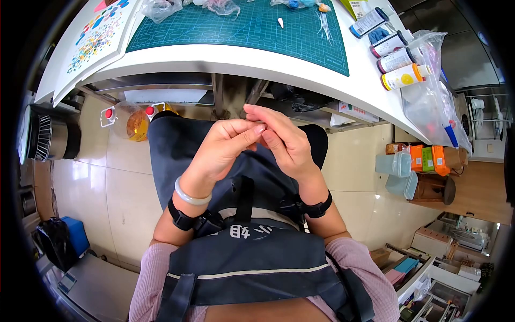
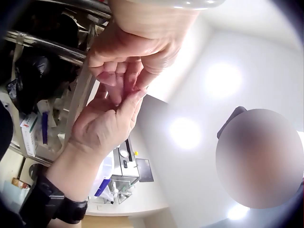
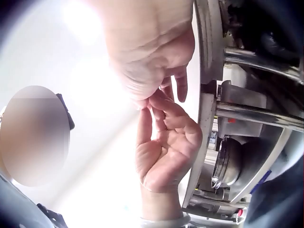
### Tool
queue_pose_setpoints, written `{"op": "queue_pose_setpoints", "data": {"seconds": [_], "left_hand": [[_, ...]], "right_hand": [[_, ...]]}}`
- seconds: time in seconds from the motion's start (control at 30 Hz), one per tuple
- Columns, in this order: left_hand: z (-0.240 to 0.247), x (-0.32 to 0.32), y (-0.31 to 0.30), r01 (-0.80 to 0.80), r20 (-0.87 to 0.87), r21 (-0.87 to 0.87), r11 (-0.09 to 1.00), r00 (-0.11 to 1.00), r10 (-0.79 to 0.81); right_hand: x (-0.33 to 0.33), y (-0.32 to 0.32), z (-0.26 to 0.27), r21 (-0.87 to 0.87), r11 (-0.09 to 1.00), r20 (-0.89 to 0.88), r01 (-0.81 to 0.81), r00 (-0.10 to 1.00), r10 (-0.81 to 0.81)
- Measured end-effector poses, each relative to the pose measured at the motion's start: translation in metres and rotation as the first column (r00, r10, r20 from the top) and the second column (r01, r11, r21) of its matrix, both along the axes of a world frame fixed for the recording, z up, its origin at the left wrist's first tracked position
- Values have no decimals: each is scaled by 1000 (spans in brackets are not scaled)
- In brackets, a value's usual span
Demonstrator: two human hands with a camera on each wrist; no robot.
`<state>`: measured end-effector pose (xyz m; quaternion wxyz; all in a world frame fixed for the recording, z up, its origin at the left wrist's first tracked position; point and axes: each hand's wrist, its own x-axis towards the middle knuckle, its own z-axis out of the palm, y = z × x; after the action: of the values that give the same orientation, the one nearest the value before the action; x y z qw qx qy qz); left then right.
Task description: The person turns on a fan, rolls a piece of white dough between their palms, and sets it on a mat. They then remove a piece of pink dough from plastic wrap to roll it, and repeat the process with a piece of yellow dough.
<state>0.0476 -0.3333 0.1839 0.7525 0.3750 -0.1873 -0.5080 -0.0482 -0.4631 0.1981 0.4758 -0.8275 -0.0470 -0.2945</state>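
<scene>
Over the lap, the left hand (image 1: 217,147) and right hand (image 1: 287,144) meet at their fingertips. Curled fingers on the left hand bring its thumb close to the index fingertip. On the right hand the fingers stretch long and lean over the left fingertips, with the thumb bent in beneath. Both wrist views show the left hand (image 3: 168,152) and the right hand (image 2: 104,126) touching at the tips. Whether a small thing is pinched there I cannot tell. Ahead, a small white teardrop-shaped piece (image 1: 280,22) lies on the green cutting mat (image 1: 241,40).
Several bottles, one a yellow-labelled bottle (image 1: 402,78), line the white table's (image 1: 188,65) right side near a plastic bag (image 1: 429,112). A sheet with coloured spots (image 1: 99,37) lies at the left. Thin white strands (image 1: 324,26) rest on the mat. An oil jug (image 1: 137,124) stands on the floor.
</scene>
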Motion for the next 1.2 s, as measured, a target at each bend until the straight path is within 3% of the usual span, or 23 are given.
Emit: {"op": "queue_pose_setpoints", "data": {"seconds": [0.07, 0.1, 0.17, 0.27, 0.5, 0.57, 0.6, 0.67, 1.0, 1.2], "left_hand": [[5, 0, 0, -13, -10, -11, 1000, 1000, 12], [6, 0, 1, -15, 0, -19, 1000, 1000, 15], [6, 0, 2, -17, 9, -25, 1000, 1000, 18], [4, 2, 3, 47, 14, -48, 998, 999, -46], [-1, 3, 2, 86, -67, -79, 993, 994, -92], [-2, 1, 2, 71, -110, -97, 993, 991, -82], [0, 0, 1, 71, -97, -83, 994, 992, -79], [-1, 1, 1, 71, -83, -69, 995, 994, -76], [-3, 2, 3, 72, -160, -104, 992, 983, -88], [3, 0, 2, 21, -118, -135, 991, 992, -37]], "right_hand": [[-2, 5, 6, 215, 977, -61, 11, 998, 2], [-3, 3, 5, 215, 976, -62, 12, 998, 1], [-3, -4, 2, -69, 998, -1, 14, 1000, -14], [-3, -5, 2, -83, 997, 39, -6, 999, 9], [-1, -3, 2, -88, 995, 67, -52, 996, 58], [2, 11, 9, 87, 996, 92, 11, 996, -19], [1, 10, 8, 89, 996, 91, 12, 996, -20], [-1, 6, 6, 28, 999, 20, -21, 1000, 21], [1, -1, -1, -142, 990, 57, 3, 998, 5], [-2, 5, 2, 71, 997, 53, -5, 999, 1]]}}
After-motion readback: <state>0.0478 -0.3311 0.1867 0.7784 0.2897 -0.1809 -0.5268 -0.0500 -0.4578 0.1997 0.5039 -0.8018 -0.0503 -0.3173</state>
